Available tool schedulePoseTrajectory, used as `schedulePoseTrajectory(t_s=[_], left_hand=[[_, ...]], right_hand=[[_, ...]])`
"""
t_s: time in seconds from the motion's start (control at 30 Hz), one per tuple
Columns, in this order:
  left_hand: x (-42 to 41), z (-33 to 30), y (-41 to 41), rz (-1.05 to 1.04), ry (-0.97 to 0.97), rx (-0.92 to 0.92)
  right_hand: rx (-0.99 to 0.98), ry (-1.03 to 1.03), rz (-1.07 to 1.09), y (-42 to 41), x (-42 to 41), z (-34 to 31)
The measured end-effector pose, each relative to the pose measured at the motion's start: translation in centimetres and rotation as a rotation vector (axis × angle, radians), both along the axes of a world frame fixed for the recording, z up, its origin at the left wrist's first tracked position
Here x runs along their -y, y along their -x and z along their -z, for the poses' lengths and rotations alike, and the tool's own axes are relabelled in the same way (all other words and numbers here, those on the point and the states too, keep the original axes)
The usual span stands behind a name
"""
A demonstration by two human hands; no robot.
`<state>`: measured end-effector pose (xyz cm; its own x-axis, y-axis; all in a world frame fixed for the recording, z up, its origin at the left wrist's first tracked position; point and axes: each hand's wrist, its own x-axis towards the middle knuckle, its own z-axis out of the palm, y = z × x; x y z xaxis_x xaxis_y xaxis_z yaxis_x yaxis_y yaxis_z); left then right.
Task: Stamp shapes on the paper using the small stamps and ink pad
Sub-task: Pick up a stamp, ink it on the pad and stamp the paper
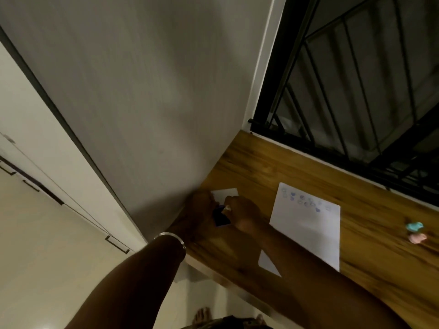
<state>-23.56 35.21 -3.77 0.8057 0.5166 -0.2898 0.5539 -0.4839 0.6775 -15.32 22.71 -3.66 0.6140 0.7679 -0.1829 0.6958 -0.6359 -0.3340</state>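
Dim grey wall [142, 91], wooden desk [273, 167], dark barred window [356, 91]

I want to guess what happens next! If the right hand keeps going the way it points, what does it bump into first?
Probably the dark blue ink pad. The right hand reaches leftward with a small stamp pinched just above it. The left hand lies right behind, though depth is unclear.

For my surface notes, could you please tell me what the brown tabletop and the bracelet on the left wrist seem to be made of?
The brown tabletop looks like wood or wood-look laminate: streaked grain, slight sheen. The thin silver bracelet seems polished metal, catching a bright glint.
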Motion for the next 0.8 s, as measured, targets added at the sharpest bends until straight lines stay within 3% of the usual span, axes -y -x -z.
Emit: schedulePoseTrajectory(t_s=[0.27,0.43,0.57,0.8], left_hand=[[1.7,-0.7,-2.7,-0.050,-0.015,0.062],[7.5,0.0,-6.8,0.080,-0.041,0.148],[14.0,-0.1,-9.8,0.434,-0.099,0.163],[22.7,0.7,-12.3,0.896,-0.413,-0.057]], right_hand=[[-0.045,-0.099,0.239,-3.1,3.6,-0.1],[0.064,-0.099,0.422,-6.9,10.9,-0.2],[0.117,-0.065,0.534,-9.2,16.6,-0.8],[0.132,-0.025,0.690,-11.6,22.7,-0.3]])
